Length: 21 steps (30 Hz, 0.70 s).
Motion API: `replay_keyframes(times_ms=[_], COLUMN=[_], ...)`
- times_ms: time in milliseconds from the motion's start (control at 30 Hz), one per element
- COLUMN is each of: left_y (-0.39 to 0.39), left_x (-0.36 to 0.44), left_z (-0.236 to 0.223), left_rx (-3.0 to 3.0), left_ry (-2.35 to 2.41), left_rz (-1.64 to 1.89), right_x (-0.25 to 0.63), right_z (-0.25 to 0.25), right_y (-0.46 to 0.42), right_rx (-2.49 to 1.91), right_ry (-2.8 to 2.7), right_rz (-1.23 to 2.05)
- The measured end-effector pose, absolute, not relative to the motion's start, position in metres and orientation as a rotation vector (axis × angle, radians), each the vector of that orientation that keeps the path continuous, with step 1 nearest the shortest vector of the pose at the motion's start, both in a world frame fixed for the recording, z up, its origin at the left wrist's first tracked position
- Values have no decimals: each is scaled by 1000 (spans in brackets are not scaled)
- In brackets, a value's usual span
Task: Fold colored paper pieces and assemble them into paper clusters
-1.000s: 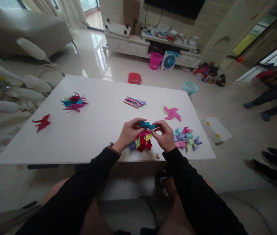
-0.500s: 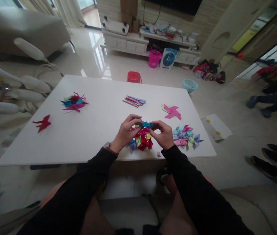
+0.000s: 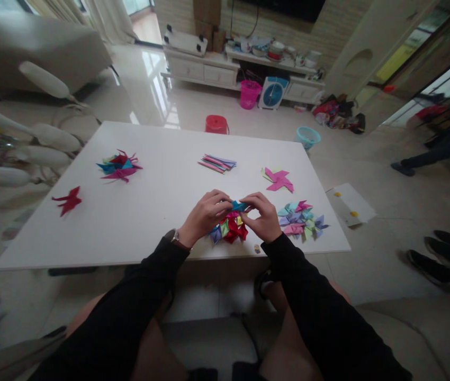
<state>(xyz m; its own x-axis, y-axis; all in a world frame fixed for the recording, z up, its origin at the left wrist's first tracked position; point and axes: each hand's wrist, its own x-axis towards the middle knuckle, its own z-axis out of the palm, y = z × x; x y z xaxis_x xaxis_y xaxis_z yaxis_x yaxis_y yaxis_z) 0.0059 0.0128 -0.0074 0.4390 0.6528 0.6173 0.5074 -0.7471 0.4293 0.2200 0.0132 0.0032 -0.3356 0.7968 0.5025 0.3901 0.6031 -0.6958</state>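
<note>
A small blue folded paper piece is pinched between both hands, above the near edge of the white table. My left hand grips its left end, and a watch sits on that wrist. On the other end are the thumb and fingertips of my right hand. Just below the hands lies a pile of folded paper pieces in red, green, yellow and purple, partly hidden by the fingers. To the right of my right hand spreads a second group of folded pieces in pastel colours.
Paper cranes are heaped at the far left, with a lone red crane nearer. A stack of folded strips lies at mid-table. A pink pinwheel rests to the right. A red stool stands beyond the far edge.
My left hand has shifted slightly down, and its fingers have closed further over the blue paper. The right hand stays almost in place. A person's legs at the far right have moved.
</note>
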Motion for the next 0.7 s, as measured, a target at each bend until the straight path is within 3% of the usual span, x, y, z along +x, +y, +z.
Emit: replay_keyframes(times_ms=[700], left_y=[7], left_x=[9], left_z=[0], left_rx=[2393], left_ry=[980], left_rz=[1296], right_x=[217], right_z=[6], right_y=[9], right_rx=[-790], right_ry=[-1982], right_rz=[428])
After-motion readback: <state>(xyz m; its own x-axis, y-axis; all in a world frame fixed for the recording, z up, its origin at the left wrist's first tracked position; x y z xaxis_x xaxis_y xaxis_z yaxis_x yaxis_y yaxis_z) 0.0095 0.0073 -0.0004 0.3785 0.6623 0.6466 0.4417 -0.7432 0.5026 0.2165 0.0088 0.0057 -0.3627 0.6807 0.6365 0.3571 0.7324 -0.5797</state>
